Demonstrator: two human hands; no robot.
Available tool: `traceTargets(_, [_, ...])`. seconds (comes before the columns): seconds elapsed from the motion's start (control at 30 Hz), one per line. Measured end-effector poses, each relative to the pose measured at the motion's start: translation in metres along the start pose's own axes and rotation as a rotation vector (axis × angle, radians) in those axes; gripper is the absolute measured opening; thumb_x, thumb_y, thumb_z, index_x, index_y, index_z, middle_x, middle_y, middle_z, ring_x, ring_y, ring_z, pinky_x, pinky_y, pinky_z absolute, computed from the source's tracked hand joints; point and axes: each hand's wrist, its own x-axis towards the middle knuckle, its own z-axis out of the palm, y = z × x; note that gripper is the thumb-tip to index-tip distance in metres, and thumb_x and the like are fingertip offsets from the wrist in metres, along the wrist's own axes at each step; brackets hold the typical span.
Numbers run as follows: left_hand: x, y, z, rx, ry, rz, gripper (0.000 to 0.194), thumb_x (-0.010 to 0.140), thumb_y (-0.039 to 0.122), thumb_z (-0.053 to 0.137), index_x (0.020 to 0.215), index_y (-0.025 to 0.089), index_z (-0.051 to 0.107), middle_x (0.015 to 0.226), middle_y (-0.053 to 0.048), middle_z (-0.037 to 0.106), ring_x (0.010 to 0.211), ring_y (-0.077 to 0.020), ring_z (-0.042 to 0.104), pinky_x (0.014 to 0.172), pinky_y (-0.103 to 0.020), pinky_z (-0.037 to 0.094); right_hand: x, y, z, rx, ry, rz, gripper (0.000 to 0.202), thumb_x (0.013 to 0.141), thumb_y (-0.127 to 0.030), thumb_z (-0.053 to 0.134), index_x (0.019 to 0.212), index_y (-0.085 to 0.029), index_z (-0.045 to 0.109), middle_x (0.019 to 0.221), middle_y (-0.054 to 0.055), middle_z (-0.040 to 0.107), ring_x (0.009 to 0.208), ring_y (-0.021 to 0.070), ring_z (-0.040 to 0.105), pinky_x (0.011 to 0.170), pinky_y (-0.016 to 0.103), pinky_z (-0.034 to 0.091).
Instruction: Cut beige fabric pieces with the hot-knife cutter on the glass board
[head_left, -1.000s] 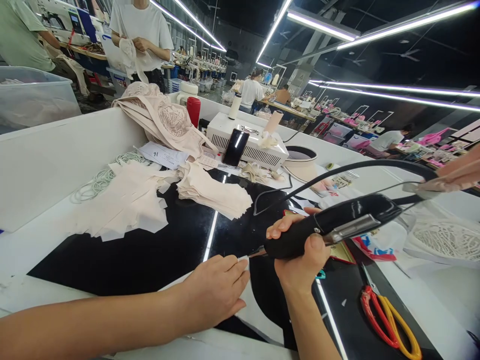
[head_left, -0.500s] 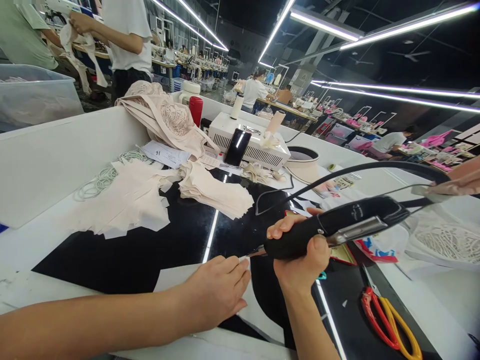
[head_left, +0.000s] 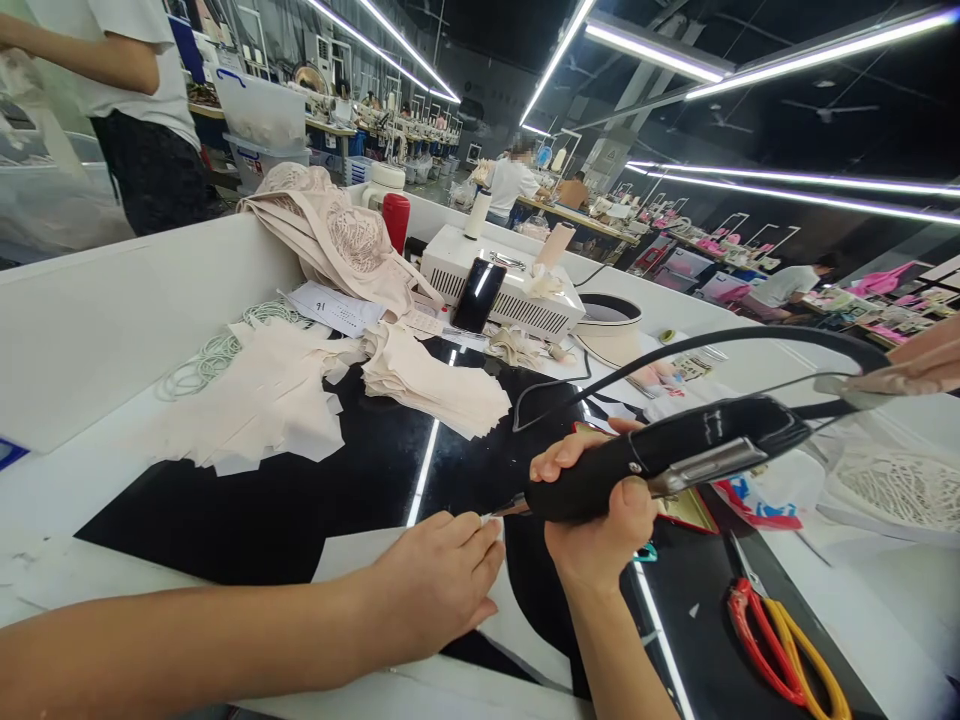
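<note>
My right hand (head_left: 600, 520) is wrapped round a black corded handheld tool (head_left: 660, 455), whose narrow metal tip points left. The tip meets a small white piece at the fingertips of my left hand (head_left: 442, 575). Those fingers are pressed together, and what they hold is mostly hidden. Under my left hand lies a white sheet (head_left: 525, 630) on the glossy black board (head_left: 277, 520). Beyond the hands are a stack of pale pink fabric pieces (head_left: 435, 385) and a spread pile of similar pieces (head_left: 262, 400).
Scissors with red and yellow handles (head_left: 780, 640) lie at the right. A phone (head_left: 478, 295) leans on a white vented box (head_left: 517, 270). Pink lace bras (head_left: 337, 235) and a red bottle (head_left: 395, 222) stand behind. A person in a white shirt (head_left: 135, 90) is at upper left.
The person at upper left has moved left, uncovering stacked clear bins. My hands and the tool have hardly moved; the view has shifted slightly.
</note>
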Motion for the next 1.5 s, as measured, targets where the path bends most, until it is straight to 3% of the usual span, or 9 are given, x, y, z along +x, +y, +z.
traceTargets(0.27, [0.0, -0.001, 0.0, -0.022, -0.006, -0.015, 0.047, 0.102, 0.047, 0.068, 0.128, 0.008, 0.068, 0.135, -0.01, 0.072, 0.109, -0.0234, 0.065, 0.077, -0.034, 0.051, -0.002, 0.003, 0.0, -0.008, -0.002, 0.02, 0.036, 0.087, -0.047, 0.077, 0.114, -0.028, 0.063, 0.074, -0.006, 0.067, 0.057, 0.0137, 0.06, 0.056, 0.029, 0.056])
traceTargets(0.43, [0.001, -0.002, -0.001, -0.046, -0.036, -0.022, 0.049, 0.1, 0.047, 0.071, 0.129, 0.008, 0.066, 0.137, -0.01, 0.07, 0.109, -0.023, 0.064, 0.077, -0.035, 0.05, 0.003, -0.006, -0.001, -0.07, -0.019, 0.004, 0.051, 0.085, -0.047, 0.08, 0.129, -0.031, 0.059, 0.079, -0.005, 0.07, 0.06, 0.0139, 0.063, 0.06, 0.029, 0.058])
traceTargets(0.6, [0.002, -0.008, -0.005, -0.087, -0.063, -0.031, 0.049, 0.095, 0.046, 0.078, 0.127, 0.01, 0.066, 0.137, -0.009, 0.07, 0.109, -0.0227, 0.065, 0.077, -0.035, 0.049, 0.009, -0.028, -0.007, -0.269, -0.074, -0.003, 0.041, 0.082, -0.038, 0.086, 0.114, -0.027, 0.063, 0.093, -0.001, 0.073, 0.079, 0.0179, 0.073, 0.077, 0.037, 0.063])
traceTargets(0.87, [0.003, -0.024, -0.013, -0.046, -0.068, -0.082, 0.045, 0.1, 0.046, 0.073, 0.134, 0.018, 0.065, 0.144, -0.003, 0.068, 0.117, -0.0258, 0.063, 0.088, -0.039, 0.048, -0.014, -0.058, -0.016, -0.276, 0.092, -0.059, 0.035, 0.082, -0.031, 0.084, 0.11, -0.026, 0.063, 0.079, -0.005, 0.064, 0.059, 0.0142, 0.063, 0.053, 0.031, 0.058])
traceTargets(1.07, [0.001, -0.033, -0.016, -0.029, -0.129, -0.114, 0.044, 0.107, 0.047, 0.063, 0.142, 0.021, 0.062, 0.151, -0.001, 0.064, 0.129, -0.0284, 0.06, 0.099, -0.041, 0.046, -0.033, -0.067, -0.03, -0.252, 0.122, -0.076, 0.036, 0.082, -0.033, 0.084, 0.11, -0.026, 0.064, 0.078, -0.004, 0.064, 0.057, 0.0139, 0.063, 0.051, 0.029, 0.057])
traceTargets(1.23, [0.006, -0.04, -0.019, -0.001, -0.066, -0.046, 0.044, 0.109, 0.043, 0.059, 0.145, 0.017, 0.059, 0.149, -0.005, 0.065, 0.136, -0.0323, 0.057, 0.106, -0.045, 0.045, -0.042, -0.063, -0.037, -0.24, 0.106, -0.071, 0.033, 0.087, -0.032, 0.082, 0.113, -0.027, 0.063, 0.082, -0.003, 0.065, 0.061, 0.0143, 0.065, 0.054, 0.03, 0.058])
traceTargets(1.37, [0.017, -0.028, -0.029, -0.065, -0.013, 0.062, 0.026, 0.109, 0.028, 0.057, 0.128, 0.011, 0.065, 0.128, -0.01, 0.073, 0.119, -0.0278, 0.066, 0.104, -0.042, 0.049, -0.044, -0.059, -0.039, -0.237, 0.088, -0.064, 0.033, 0.09, -0.033, 0.08, 0.116, -0.028, 0.06, 0.086, -0.003, 0.066, 0.063, 0.014, 0.066, 0.057, 0.031, 0.059])
traceTargets(1.43, [0.022, -0.017, -0.032, -0.151, -0.044, 0.128, 0.013, 0.107, 0.017, 0.055, 0.106, 0.014, 0.067, 0.104, -0.006, 0.074, 0.096, -0.0225, 0.068, 0.088, -0.036, 0.054, -0.045, -0.057, -0.039, -0.228, 0.085, -0.076, 0.032, 0.09, -0.032, 0.08, 0.115, -0.028, 0.06, 0.087, -0.003, 0.066, 0.063, 0.0136, 0.065, 0.057, 0.03, 0.059])
traceTargets(1.5, [0.025, -0.005, -0.033, -0.201, -0.089, 0.194, 0.019, 0.103, 0.008, 0.054, 0.089, 0.017, 0.063, 0.087, -0.002, 0.067, 0.079, -0.0192, 0.064, 0.072, -0.033, 0.052, -0.045, -0.057, -0.038, -0.221, 0.088, -0.077, 0.033, 0.09, -0.031, 0.08, 0.116, -0.028, 0.059, 0.087, -0.003, 0.066, 0.063, 0.0132, 0.065, 0.056, 0.029, 0.058])
